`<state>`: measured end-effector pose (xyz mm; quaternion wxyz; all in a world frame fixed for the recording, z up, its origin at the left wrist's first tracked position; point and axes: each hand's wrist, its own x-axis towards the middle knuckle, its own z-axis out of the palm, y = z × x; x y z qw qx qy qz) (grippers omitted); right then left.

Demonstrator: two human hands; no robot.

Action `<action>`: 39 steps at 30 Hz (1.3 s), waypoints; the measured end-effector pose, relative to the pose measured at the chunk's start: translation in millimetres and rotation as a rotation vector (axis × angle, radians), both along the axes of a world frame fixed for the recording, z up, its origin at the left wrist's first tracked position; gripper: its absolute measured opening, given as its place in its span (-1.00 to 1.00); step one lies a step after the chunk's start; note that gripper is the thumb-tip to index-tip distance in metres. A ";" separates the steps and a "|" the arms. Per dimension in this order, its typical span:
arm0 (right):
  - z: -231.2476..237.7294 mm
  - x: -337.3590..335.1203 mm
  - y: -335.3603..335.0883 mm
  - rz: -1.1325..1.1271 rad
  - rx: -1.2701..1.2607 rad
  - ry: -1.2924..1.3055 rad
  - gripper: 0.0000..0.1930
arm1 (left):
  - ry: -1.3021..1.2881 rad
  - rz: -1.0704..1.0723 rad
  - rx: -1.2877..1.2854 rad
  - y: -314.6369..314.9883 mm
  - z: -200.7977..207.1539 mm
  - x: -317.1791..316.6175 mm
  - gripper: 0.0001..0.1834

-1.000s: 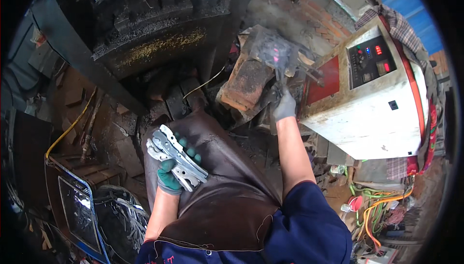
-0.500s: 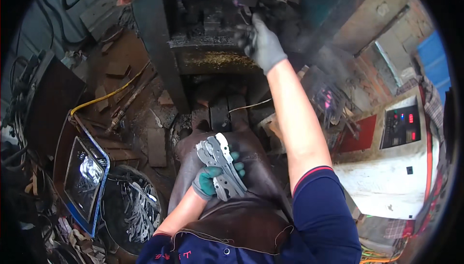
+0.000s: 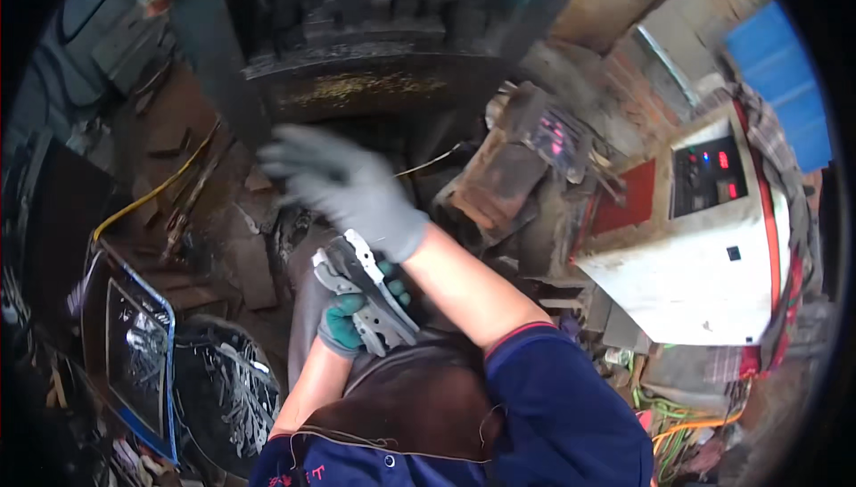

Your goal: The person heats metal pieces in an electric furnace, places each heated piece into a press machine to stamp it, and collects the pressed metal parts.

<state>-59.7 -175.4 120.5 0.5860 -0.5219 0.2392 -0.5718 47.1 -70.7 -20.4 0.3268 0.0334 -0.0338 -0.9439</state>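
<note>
My left hand (image 3: 341,320), in a green and grey glove, is closed round a stack of flat metal plates (image 3: 379,310) above my lap. The plates are grey, curved and pierced with holes; one on the far side looks brighter. Just beyond the stack, my right hand (image 3: 352,191) in a grey glove reaches across to the left. Its fingers look stretched out though smeared by motion, and I see nothing in them. A brown apron (image 3: 401,398) covers my lap under the plates.
Ahead stands a dark, sooty machine frame (image 3: 357,86). A round tub (image 3: 192,398) of metal pieces is at the left, beside a blue-edged tray (image 3: 169,380). To the right are a white control cabinet (image 3: 687,264) with lit red digits and a rusty block (image 3: 499,179).
My right hand has come back from the dark machine ahead, toward me and left, to just beyond the plates. My left hand keeps its hold. The whole view has shifted a little.
</note>
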 end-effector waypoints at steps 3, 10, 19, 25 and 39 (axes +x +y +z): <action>-56.5 -120.4 30.3 -0.523 0.530 -0.220 -0.61 | -0.038 0.128 0.036 4.6 13.0 -1.7 -0.24; -120.4 -282.8 65.8 -0.990 0.613 -0.699 -0.72 | -0.023 0.063 0.043 3.5 5.1 -7.6 -0.25; -47.1 -188.9 81.6 -0.862 0.571 -0.501 -0.81 | -0.157 0.006 0.052 1.5 14.2 -3.7 -0.27; 11.6 -114.8 -55.0 -0.415 0.373 -0.231 -0.74 | 0.044 0.000 0.135 2.1 -1.3 3.4 -0.26; 18.4 -98.2 -116.1 -0.325 0.481 -0.126 -0.48 | 0.051 0.107 0.127 1.4 7.1 3.9 -0.21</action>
